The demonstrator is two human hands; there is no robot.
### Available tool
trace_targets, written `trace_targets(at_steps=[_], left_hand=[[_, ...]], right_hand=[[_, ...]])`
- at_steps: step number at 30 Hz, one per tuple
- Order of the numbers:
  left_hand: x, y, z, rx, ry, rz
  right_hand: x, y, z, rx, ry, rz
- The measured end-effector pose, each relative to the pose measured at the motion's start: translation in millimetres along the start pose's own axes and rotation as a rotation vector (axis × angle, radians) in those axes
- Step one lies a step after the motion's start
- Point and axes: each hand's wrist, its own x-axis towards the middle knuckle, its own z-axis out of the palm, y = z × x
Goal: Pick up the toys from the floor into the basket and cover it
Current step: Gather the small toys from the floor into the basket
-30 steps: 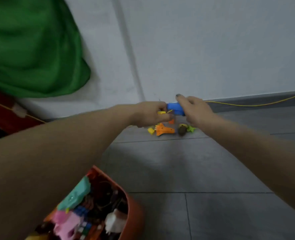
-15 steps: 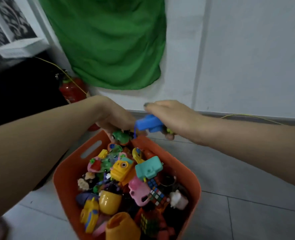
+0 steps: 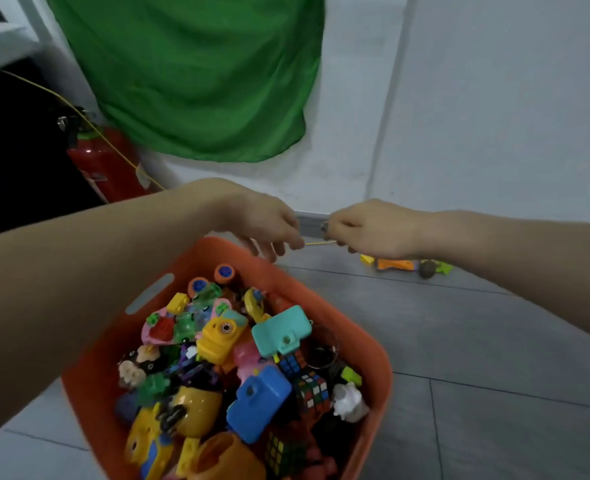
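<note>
An orange basket (image 3: 376, 351) stands on the grey tiled floor, piled with several toys. Among them are a blue camera toy (image 3: 259, 403), a teal one (image 3: 281, 329) and a yellow one (image 3: 220, 336). My left hand (image 3: 262, 223) hovers over the basket's far rim, fingers hanging down and apart, holding nothing. Just to its right, my right hand (image 3: 369, 230) has its fingers curled in, and I see nothing in them. On the floor by the wall lie an orange toy (image 3: 395, 264), a brown ball (image 3: 426, 269) and small green and yellow pieces.
A green cloth (image 3: 196, 74) hangs on the white wall. A red fire extinguisher (image 3: 104, 164) stands at the left, beside a dark area. A thin yellow cable (image 3: 79, 114) runs down past it and along the grey baseboard.
The blue camera toy has left my right hand and now lies in the basket. Both hands have lifted off it and drawn slightly apart over the far rim.
</note>
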Motion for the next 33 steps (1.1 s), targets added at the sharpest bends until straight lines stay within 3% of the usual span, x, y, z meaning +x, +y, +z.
trace_targets(at_steps=[6,11,15,20,29,33], left_hand=[[71,69,27,0.023,0.122,0.192],[131,95,60,0.227,-0.005,0.067],[167,98,100,0.200,0.059,0.045],[224,94,132,0.140,0.079,-0.080],[283,95,134,0.081,0.216,-0.016],[300,108,139,0.227,0.230,0.030]], right_hand=[[7,91,20,-0.040,-0.080,0.388],[-13,175,79,0.108,0.073,0.603],[-30,222,106,0.204,0.031,0.757],[-20,259,119,0.254,0.042,0.712],[19,298,139,0.041,0.032,0.534],[30,299,151,-0.060,0.158,0.508]])
